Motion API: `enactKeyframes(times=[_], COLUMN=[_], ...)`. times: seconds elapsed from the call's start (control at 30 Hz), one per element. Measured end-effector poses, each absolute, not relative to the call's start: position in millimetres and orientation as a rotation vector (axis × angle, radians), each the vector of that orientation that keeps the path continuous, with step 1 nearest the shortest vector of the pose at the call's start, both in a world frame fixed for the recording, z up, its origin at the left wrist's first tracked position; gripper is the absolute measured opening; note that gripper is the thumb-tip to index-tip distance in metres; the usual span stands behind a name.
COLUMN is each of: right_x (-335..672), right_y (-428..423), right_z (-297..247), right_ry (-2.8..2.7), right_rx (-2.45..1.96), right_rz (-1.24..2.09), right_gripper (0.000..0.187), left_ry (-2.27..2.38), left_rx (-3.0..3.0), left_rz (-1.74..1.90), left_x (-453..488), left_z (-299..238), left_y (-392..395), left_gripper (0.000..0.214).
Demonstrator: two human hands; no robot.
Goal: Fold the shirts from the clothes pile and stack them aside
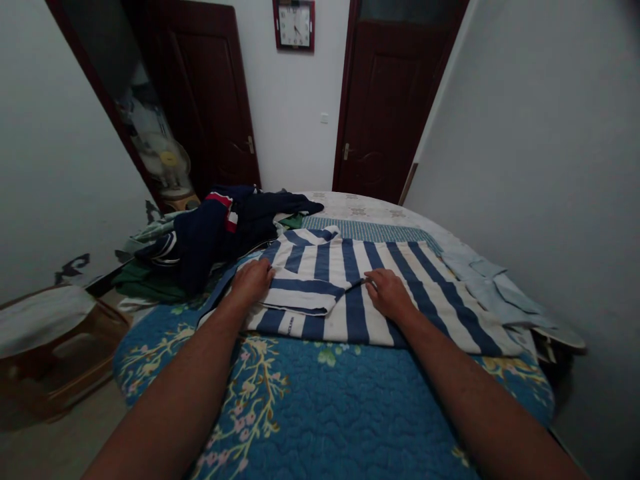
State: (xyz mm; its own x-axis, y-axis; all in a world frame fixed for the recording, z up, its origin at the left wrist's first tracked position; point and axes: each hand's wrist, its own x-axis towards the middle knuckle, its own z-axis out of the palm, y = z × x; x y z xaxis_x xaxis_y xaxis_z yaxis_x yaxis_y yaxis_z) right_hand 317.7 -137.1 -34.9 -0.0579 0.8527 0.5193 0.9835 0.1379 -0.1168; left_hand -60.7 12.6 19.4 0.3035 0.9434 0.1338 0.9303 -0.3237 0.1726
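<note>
A blue-and-white striped shirt (pixel 354 260) lies spread on the blue floral quilted cover (pixel 340 400), its collar toward the far left. One sleeve (pixel 300 293) is folded inward across the body of the shirt. At the folded left edge, my left hand (pixel 253 281) has its fingers closed on the cloth; the fingertips are partly hidden. My right hand (pixel 387 292) is over the middle of the shirt, with thumb and fingers pinched at a small bit of cloth near the sleeve's end.
Dark navy clothes (pixel 210 227) are heaped at the left, with green fabric (pixel 147 283) beneath. Light-blue folded clothing (pixel 500 287) lies at the right edge. A wooden stool (pixel 55 353) stands at the left. Behind are two doors and a wall clock (pixel 295 27).
</note>
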Motion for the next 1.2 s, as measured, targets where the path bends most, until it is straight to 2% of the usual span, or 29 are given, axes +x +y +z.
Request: enactKeyframes(times=[0.17,0.3,0.43,0.63,0.8,0.9,0.97,1.07,1.2], right_x=[303.9,292.2,290.9,294.3,293.7,295.5,297.1,299.2,303.1], right_y=[-140.8,-143.5,-142.7,-144.4,-143.7,-142.1,-141.9,-142.7,-142.2], right_z=[-24.0,-19.2,-20.1,-23.2,-28.4,-32.8,-35.4,-38.8,-44.2], right_ry=[-1.980,-2.101,-2.116,-2.034,-2.170,-2.203,-2.212,-2.211,-2.220], right_rx=[-1.714,-1.652,-1.744,-1.630,-1.569,-1.606,-1.611,-1.629,-1.660], right_rz=[-0.371,-0.245,-0.223,-0.248,-0.232,-0.232,-0.239,-0.258,-0.270], right_gripper=[0.031,0.031,0.030,0.041,0.037,0.039,0.041,0.043,0.045], left_ry=[1.777,1.842,1.889,1.888,1.843,1.474,1.366,1.326,1.350], left_rx=[2.465,2.427,2.416,2.441,2.553,2.745,2.758,2.674,2.615], left_rz=[0.373,0.405,0.399,0.416,0.508,0.591,0.506,0.362,0.367], left_x=[-60.8,-63.3,-63.9,-64.3,-46.3,-22.2,-8.1,1.2,-5.0], left_z=[16.1,12.0,9.1,13.4,24.7,15.1,1.9,-15.7,-21.9], left_y=[13.9,16.5,15.7,10.6,-16.1,-39.4,-51.3,-58.2,-56.2], left_gripper=[0.035,0.036,0.036,0.036,0.039,0.044,0.055,0.065,0.074])
